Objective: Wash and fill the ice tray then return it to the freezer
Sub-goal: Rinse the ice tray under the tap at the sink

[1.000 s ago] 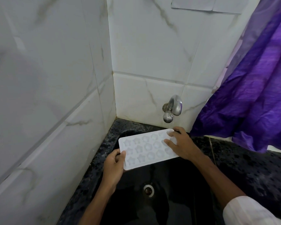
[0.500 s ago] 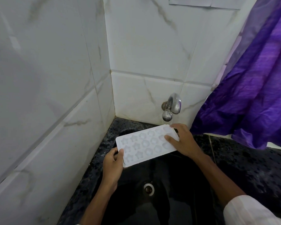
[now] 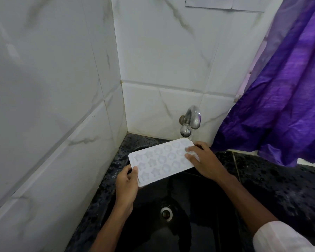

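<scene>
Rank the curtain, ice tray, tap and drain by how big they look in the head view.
Largest to smallest:
1. curtain
2. ice tray
3. tap
4. drain, which looks only a little smaller than the tap

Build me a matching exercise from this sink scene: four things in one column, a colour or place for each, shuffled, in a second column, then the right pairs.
Things:
1. ice tray
2. tap
3. curtain
4. drain

Colour or place:
a. purple
b. round, at the bottom of the black sink
c. white
d. silver metal

Pairs: 1-c, 2-d, 3-a, 4-b.
</scene>
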